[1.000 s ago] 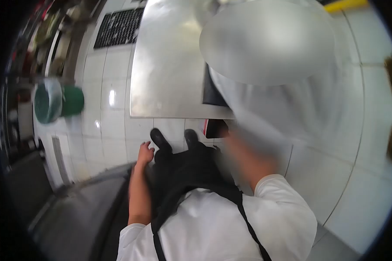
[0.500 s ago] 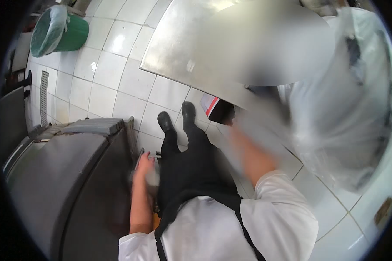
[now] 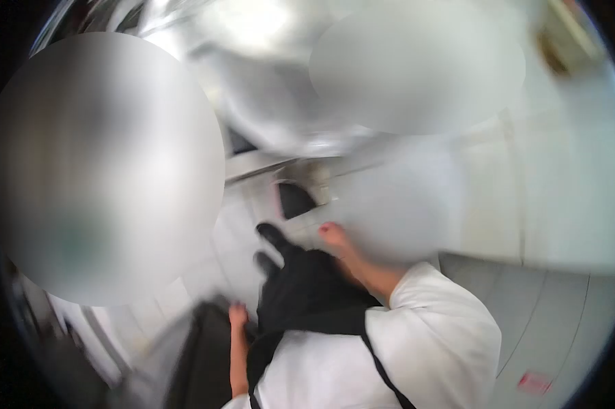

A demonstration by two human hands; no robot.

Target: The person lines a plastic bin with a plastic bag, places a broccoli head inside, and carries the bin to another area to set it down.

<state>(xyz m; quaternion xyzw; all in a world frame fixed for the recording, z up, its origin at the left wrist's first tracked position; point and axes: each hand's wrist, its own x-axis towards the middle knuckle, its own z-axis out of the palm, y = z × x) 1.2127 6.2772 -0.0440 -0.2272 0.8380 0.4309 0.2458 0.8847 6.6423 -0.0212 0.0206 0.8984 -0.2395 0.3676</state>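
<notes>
My left hand (image 3: 238, 315) hangs low beside the dark equipment (image 3: 201, 347), its fingers smeared by motion. I cannot make out whether it touches that surface. My right hand (image 3: 331, 234) is held out in front of the black apron (image 3: 314, 286); blur hides how its fingers are set and whether they hold anything. Beyond it is a dark open-looking box (image 3: 295, 199) with a reddish-white edge. A gap shows between the box and my right hand.
Light floor tiles (image 3: 229, 225) lie around my dark shoes (image 3: 273, 235). A shiny, blurred plastic-like mass (image 3: 287, 109) is ahead, and pale wall (image 3: 560, 177) stands to the right. Large blurred patches cover the upper middle and left.
The view has swung to the right, so the metal table and green bin no longer show clearly. My right hand now appears apart from the dark box. Motion blur is heavier.
</notes>
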